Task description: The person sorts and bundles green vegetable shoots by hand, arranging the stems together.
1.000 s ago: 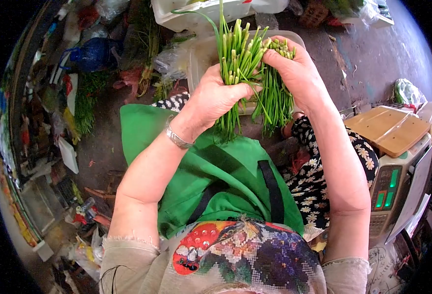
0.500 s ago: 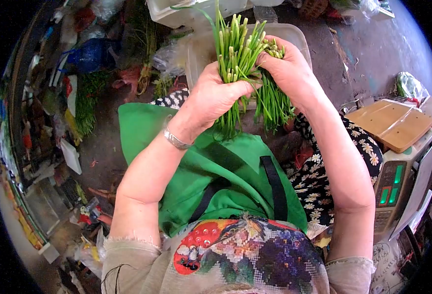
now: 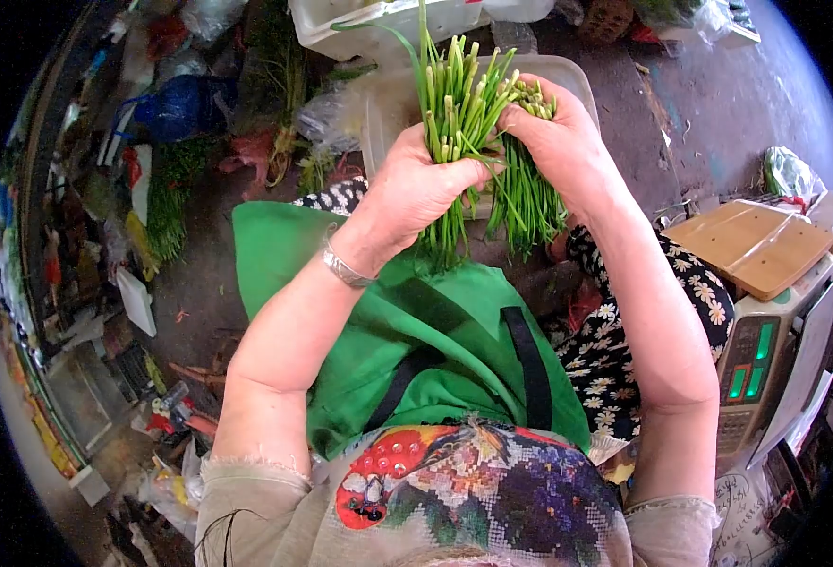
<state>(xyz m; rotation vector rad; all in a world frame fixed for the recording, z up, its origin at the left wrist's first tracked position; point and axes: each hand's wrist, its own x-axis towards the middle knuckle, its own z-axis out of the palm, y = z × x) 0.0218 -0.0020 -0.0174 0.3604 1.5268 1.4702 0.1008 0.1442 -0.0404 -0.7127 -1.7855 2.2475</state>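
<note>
My left hand is closed around a thick bunch of long green stalks, pale cut ends up and thin green ends hanging down. One long leaf sticks up above the rest. My right hand grips a second, smaller bunch of green stalks by its cut ends, thumb and fingers pressed together. The two bunches touch side by side. Behind them is a translucent plastic bin, its inside largely hidden by my hands. A green apron covers my lap.
A scale with lit green digits and a brown tray stands at right. At left lie leafy greens and a blue plastic item. A white box is at the top; a bagged item lies at right.
The view has shifted slightly, so the hands sit a little lower in it. Both hands keep their hold on the stalks.
</note>
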